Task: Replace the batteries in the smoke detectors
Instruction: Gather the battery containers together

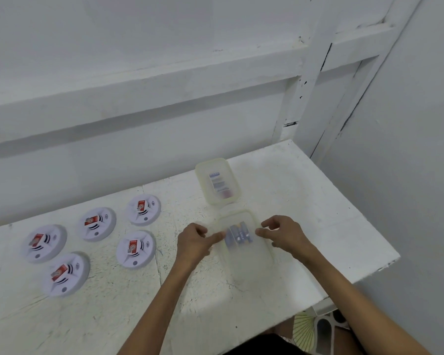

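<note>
Gripping near box (254, 267) from both sides: left hand (194, 242) at left rim, thumb laid out over the edge, fingers curled; right hand (283, 233) at right rim, fingers curled narrow round the edge. Inside, between the hands, blurred batteries (237, 235). Just beyond, not touching, far box (200, 170) holding far batteries (219, 184). At left of table (305, 180), well apart from both boxes, five detectors (136, 248), each bearing a red patch.

One head-worn wide-angle camera looks forward and down, close over the table (318, 201), facing the wall (139, 73).
</note>
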Tool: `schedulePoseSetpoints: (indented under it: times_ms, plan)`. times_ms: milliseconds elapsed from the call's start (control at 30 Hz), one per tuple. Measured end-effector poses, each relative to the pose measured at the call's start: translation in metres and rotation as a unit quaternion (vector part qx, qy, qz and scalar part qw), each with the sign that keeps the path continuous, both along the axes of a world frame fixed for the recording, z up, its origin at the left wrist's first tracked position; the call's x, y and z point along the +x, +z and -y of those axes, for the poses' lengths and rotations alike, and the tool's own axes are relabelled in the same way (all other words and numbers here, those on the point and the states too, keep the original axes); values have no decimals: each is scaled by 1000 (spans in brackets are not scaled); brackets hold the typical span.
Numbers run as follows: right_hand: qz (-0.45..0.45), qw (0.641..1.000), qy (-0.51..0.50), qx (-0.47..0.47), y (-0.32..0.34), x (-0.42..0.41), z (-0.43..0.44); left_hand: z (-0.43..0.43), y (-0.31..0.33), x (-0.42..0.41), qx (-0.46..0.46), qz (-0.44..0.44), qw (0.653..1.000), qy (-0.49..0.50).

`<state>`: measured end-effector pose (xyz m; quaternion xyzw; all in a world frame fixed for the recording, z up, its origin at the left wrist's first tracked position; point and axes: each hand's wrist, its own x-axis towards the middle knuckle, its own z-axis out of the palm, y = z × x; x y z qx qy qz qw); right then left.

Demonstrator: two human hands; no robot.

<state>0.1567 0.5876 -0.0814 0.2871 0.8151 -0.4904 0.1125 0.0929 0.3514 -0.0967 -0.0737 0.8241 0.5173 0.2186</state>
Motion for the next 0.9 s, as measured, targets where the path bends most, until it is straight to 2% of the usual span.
schedulePoseSetpoints:
  times_ms: [67,167,233,333,400,500,567,700,767,900]
  plan:
    - [-28,997,26,64,1,2,4,-4,1,2,-29,-24,999,-28]
    - [-46,995,30,84,1,4,9,-10,2,4,-9,-18,999,-32]
    - [-45,997,8,62,-1,4,9,-10,0,3,25,11,999,-19]
    - [-1,999,-27,-31,2,-2,6,-5,-2,-4,109,93,990,7]
    - [6,999,-19,-34,3,-3,6,-2,-2,-8,138,122,983,-9]
    - [-13,992,96,77,13,5,7,-1,3,-11,132,121,982,-54]
    - [13,976,202,84,18,11,4,-2,9,-12,112,83,982,-128]
    - [89,910,379,144,18,23,3,-4,15,-15,84,37,971,-222]
    - [70,888,416,186,12,30,4,-3,15,-19,92,60,963,-245]
    - [3,872,424,244,13,37,2,2,12,-31,127,125,946,-271]
